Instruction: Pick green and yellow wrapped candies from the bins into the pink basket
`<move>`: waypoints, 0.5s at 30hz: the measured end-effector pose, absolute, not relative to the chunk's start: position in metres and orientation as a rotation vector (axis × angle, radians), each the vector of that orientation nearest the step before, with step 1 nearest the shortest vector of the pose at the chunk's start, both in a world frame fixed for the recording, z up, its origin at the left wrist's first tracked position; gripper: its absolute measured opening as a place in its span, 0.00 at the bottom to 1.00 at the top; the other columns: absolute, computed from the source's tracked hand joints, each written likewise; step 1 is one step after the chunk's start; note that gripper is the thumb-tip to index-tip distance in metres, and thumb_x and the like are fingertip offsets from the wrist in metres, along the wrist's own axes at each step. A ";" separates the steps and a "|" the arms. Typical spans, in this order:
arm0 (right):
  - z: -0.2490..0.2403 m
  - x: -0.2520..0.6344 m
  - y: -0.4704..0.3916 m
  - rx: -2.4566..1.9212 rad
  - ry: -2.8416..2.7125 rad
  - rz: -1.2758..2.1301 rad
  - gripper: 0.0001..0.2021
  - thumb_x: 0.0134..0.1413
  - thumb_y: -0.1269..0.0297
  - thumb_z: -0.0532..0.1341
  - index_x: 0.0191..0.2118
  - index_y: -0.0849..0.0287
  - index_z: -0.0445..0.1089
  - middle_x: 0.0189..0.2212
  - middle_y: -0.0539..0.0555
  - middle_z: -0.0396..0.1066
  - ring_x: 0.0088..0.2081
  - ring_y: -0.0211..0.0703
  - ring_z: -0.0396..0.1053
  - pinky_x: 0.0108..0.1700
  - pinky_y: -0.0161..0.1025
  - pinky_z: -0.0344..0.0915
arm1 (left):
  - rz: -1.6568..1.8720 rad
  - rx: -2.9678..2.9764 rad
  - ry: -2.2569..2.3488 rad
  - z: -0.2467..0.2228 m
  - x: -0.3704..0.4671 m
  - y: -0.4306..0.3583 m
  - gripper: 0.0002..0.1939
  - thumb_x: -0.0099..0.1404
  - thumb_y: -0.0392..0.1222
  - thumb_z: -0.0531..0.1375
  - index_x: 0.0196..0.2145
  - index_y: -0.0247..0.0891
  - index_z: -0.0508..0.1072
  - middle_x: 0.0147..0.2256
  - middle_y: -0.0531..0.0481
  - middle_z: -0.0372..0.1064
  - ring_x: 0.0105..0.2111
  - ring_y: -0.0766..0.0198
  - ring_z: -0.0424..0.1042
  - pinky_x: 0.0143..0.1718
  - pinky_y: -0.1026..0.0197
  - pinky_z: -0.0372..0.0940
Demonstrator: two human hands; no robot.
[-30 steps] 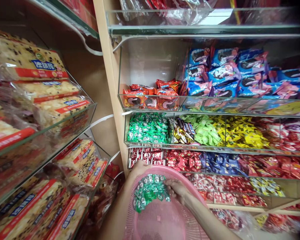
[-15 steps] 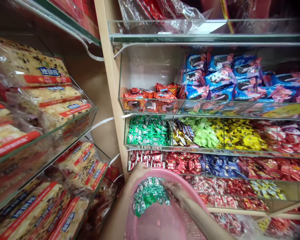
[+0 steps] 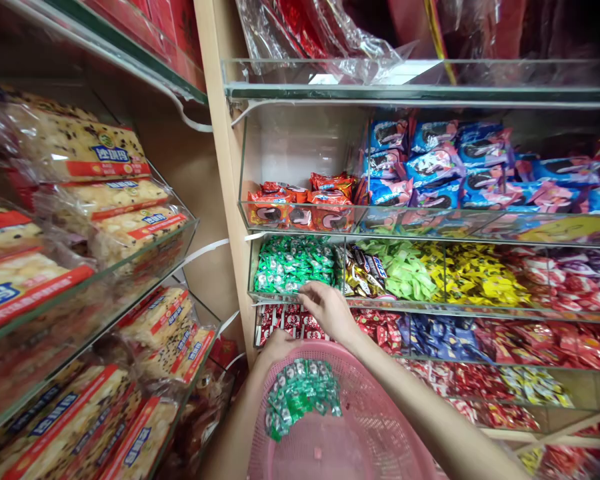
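Note:
A pink mesh basket (image 3: 380, 407) sits low in the centre, with green-wrapped candies (image 3: 305, 393) piled in its far end. My left hand (image 3: 279, 345) grips the basket's far left rim, fingers wrapped over it. Above the basket, my right hand (image 3: 330, 310) reaches to the front edge of the clear bin of green candies (image 3: 295, 263). Its fingers are bent and slightly apart, and nothing shows between them. Red-and-white packets (image 3: 285, 320) lie in the bin just below, partly hidden by my hands.
Bagged pastries (image 3: 105, 153) fill shelves at the left, beside a wooden post (image 3: 220, 133). Glass shelf edges (image 3: 380, 93) run across above. Blue packets (image 3: 435, 167), orange packets (image 3: 325, 200) and yellow candies (image 3: 480, 273) fill other bins.
My right hand has left the candies in the basket and moved up to the green candy bin's front edge. My left hand stays on the rim. The view has shifted slightly.

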State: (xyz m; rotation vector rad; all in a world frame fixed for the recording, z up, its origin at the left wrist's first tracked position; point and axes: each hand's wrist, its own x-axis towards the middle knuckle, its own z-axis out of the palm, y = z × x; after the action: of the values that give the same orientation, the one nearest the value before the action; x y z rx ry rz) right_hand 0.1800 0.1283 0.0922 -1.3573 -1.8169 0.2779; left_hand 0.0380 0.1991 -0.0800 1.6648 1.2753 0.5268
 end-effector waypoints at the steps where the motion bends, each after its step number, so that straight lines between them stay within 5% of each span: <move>1: 0.099 0.180 0.138 -1.408 -1.854 0.180 0.08 0.57 0.66 0.56 0.39 0.60 0.72 0.30 0.52 0.71 0.33 0.39 0.65 0.37 0.34 0.59 | 0.522 1.685 1.287 -0.080 0.038 0.200 0.28 0.42 0.66 0.61 0.15 0.36 0.61 0.15 0.58 0.47 0.19 0.72 0.47 0.23 0.63 0.42; 5: 0.107 0.177 0.169 -1.569 -2.015 -0.008 0.10 0.57 0.66 0.57 0.42 0.58 0.74 0.35 0.55 0.71 0.42 0.43 0.65 0.43 0.35 0.58 | 0.497 1.746 1.298 -0.085 0.037 0.204 0.28 0.43 0.66 0.60 0.14 0.37 0.58 0.15 0.58 0.44 0.19 0.72 0.45 0.23 0.63 0.39; 15: 0.110 0.175 0.185 -1.739 -2.071 0.124 0.17 0.54 0.57 0.60 0.47 0.59 0.73 0.36 0.56 0.75 0.40 0.46 0.70 0.37 0.35 0.58 | 0.508 1.795 1.299 -0.090 0.036 0.207 0.27 0.46 0.64 0.59 0.13 0.38 0.54 0.16 0.58 0.42 0.19 0.72 0.44 0.23 0.63 0.38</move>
State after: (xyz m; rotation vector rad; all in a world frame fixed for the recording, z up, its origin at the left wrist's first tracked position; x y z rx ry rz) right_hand 0.1753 0.1849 0.1101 -1.7391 -2.0713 0.1238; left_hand 0.0363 0.2074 -0.0898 1.7950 1.2990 0.5084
